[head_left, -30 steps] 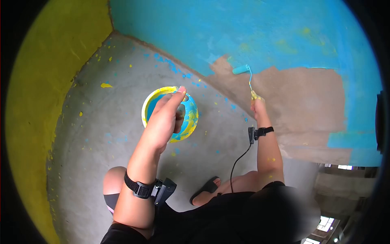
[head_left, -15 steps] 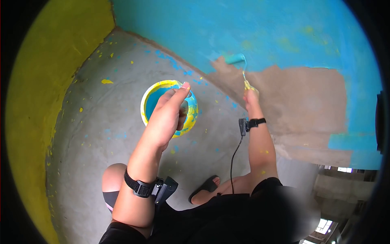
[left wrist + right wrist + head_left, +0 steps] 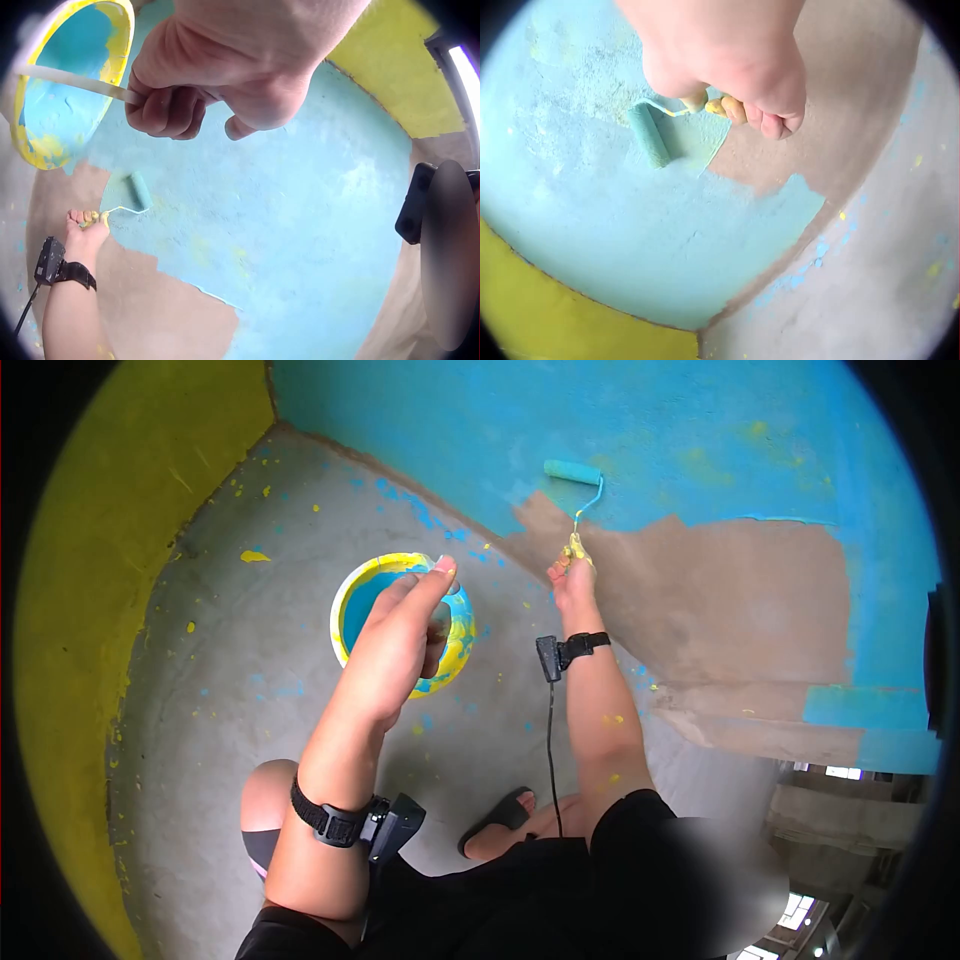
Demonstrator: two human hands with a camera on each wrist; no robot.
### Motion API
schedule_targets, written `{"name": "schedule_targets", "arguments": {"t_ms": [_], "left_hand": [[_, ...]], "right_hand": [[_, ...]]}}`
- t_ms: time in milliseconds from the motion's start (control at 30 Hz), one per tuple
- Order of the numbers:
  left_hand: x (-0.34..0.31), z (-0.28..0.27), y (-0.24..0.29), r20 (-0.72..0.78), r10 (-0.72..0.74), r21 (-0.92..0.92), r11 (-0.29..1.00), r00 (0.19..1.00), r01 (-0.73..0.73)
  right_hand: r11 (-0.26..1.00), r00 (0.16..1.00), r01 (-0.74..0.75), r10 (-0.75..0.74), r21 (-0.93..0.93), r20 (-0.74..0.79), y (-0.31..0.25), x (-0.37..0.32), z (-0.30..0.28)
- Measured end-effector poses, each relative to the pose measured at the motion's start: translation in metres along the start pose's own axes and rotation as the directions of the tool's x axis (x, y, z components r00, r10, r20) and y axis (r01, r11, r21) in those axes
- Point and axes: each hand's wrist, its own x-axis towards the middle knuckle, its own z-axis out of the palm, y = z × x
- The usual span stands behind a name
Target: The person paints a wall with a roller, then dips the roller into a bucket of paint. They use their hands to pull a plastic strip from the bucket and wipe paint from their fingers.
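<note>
My right hand [image 3: 573,580] grips the paint-smeared handle of a small paint roller [image 3: 573,471]. In the right wrist view, the turquoise roller sleeve [image 3: 649,136] lies over blue-painted wall, close to a bare brown patch. My left hand [image 3: 405,630] has its fingers curled round the pale bail handle [image 3: 75,79] of a paint bucket [image 3: 341,605]. Blue paint [image 3: 71,52] shows inside the bucket, and yellow and blue smears coat its rim. Seen from the head, the left hand covers part of the bucket's opening.
Blue paint covers much of the wall [image 3: 700,430] ahead, around a bare brown area [image 3: 740,600]. A yellow wall [image 3: 80,610] stands at left. Yellow and blue splashes dot the grey floor [image 3: 250,670]. A cable [image 3: 552,760] hangs from the right wrist camera.
The right hand has travelled left and up in the head view, carrying the roller from the brown patch's edge onto blue wall above it. The left hand keeps hold of the bucket, nearly still.
</note>
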Motion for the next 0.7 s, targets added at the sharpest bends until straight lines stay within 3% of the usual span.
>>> {"name": "schedule_targets", "arguments": {"t_ms": [167, 233, 367, 433, 567, 700], "left_hand": [[0.004, -0.002, -0.001, -0.017, -0.004, -0.001, 1.0, 1.0, 0.004], [0.004, -0.005, -0.003, 0.004, -0.012, -0.003, 1.0, 1.0, 0.012], [0.003, -0.005, -0.001, -0.008, -0.017, -0.002, 1.0, 1.0, 0.017], [0.004, -0.008, -0.003, -0.001, 0.003, 0.036, 0.999, 1.0, -0.003], [0.007, -0.006, -0.003, 0.011, -0.007, 0.032, 0.999, 1.0, 0.007], [0.008, -0.006, -0.004, 0.013, -0.01, 0.033, 0.999, 1.0, 0.01]], "right_hand": [[0.982, 0.991, -0.125, 0.132, 0.143, -0.037, 0.031, -0.004, -0.028], [0.933, 0.978, -0.193, 0.21, 0.303, -0.022, 0.044, -0.013, -0.039], [0.93, 0.991, -0.135, 0.131, 0.343, 0.034, 0.038, -0.02, -0.019], [0.868, 0.972, -0.152, 0.045, 0.472, 0.231, 0.018, -0.018, 0.008], [0.862, 0.968, -0.058, -0.075, 0.504, 0.239, -0.064, -0.031, 0.064], [0.889, 0.957, 0.017, -0.147, 0.458, 0.249, -0.077, -0.032, 0.058]]}}
